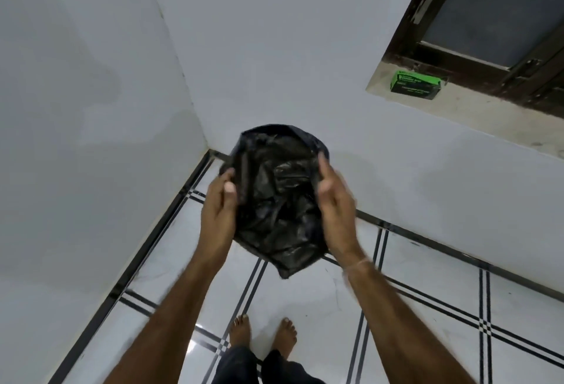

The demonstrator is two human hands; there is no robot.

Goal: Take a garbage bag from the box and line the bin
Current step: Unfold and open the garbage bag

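Left thumb (229, 189) was pressed on the near face of the black garbage bag (274, 197) at its left edge. The other left fingers lay behind the plastic, out of sight, so that the left hand (218, 203) pinched the film between thumb and fingers. On the opposite side, the right fingers (324, 167) rose along the bag's right edge, and the right hand (335, 200) gripped that edge; its outline was smeared by motion blur, so the exact lie of each finger could not be told. The bag hung crumpled between the two hands, held in the air above the floor, with its upper part bulging toward the room corner and its lower tip drooping between the forearms. A thin pale thread (357, 263) circled the right wrist. Below the arms, two bare feet (239, 330) stood on the glossy white tiled floor (305, 307), which was crossed by paired dark lines; dark trousers (244, 365) showed at the near edge. Pale walls (274, 48) met in a corner just beyond the bag. At far right, a green box (415, 84) lay on the window sill (476, 109), just beside the dark wooden window frame (442, 45) and well apart from the hands.
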